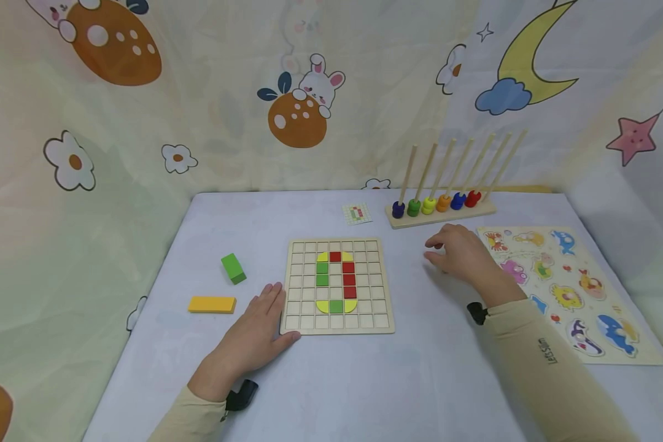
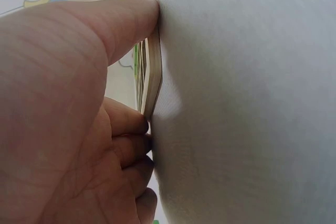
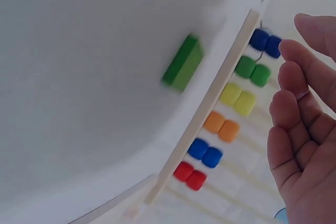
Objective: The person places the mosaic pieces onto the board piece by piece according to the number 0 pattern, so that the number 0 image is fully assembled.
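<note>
My left hand [image 1: 254, 334] lies at the lower left corner of a wooden grid board [image 1: 304, 323], fingers along its left side. In the left wrist view the thumb touches the board's edge [image 2: 153, 72]. Red, green and yellow pieces form a ring on the grid. My right hand [image 1: 461, 255] hovers right of the board, its fingers loosely bent, thumb apart, nothing visible between them. A blurred green block [image 3: 184, 64] appears before the bead rack in the right wrist view; the head view does not show it there.
Left of the board are a green block [image 1: 233, 268] and a yellow bar [image 1: 212, 304]. A small pattern card [image 1: 356, 213] lies behind it. The bead rack [image 1: 442, 215] with upright rods stands at the back right, near an animal puzzle board [image 1: 630, 294].
</note>
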`<state>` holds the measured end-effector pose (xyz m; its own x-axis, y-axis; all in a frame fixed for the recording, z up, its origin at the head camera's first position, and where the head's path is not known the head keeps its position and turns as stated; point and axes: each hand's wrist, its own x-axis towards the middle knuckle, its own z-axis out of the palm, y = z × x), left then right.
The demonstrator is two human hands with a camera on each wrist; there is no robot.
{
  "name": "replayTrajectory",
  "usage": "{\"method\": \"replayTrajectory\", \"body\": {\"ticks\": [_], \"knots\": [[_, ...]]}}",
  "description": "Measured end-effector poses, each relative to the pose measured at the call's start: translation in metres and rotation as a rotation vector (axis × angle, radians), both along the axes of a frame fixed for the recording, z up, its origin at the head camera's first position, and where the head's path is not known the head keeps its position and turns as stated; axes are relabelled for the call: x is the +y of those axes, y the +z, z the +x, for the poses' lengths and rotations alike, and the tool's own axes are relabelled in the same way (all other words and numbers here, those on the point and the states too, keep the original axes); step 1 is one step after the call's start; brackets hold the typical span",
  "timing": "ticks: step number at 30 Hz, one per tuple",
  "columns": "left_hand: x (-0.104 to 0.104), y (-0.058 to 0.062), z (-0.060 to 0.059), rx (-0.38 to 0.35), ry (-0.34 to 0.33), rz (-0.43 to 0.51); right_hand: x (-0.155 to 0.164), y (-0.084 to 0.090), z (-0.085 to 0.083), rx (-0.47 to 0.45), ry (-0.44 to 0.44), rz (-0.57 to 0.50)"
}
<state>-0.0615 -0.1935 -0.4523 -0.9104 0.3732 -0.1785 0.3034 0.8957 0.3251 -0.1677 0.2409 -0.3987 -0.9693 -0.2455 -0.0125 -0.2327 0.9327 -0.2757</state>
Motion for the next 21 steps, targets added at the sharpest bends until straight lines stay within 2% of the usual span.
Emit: {"method": "replayTrajectory", "body": {"ticks": [10,21], "knots": [[0.001,0.001,0.0,0.001,-0.005,-0.002,0.035,-0.01,0.004,-0.042,0.0,0.008],[0.0,0.0,0.001,0.011,-0.008,0.017,0.051,-0.02,0.009,-0.134,-0.013,0.015]]}}
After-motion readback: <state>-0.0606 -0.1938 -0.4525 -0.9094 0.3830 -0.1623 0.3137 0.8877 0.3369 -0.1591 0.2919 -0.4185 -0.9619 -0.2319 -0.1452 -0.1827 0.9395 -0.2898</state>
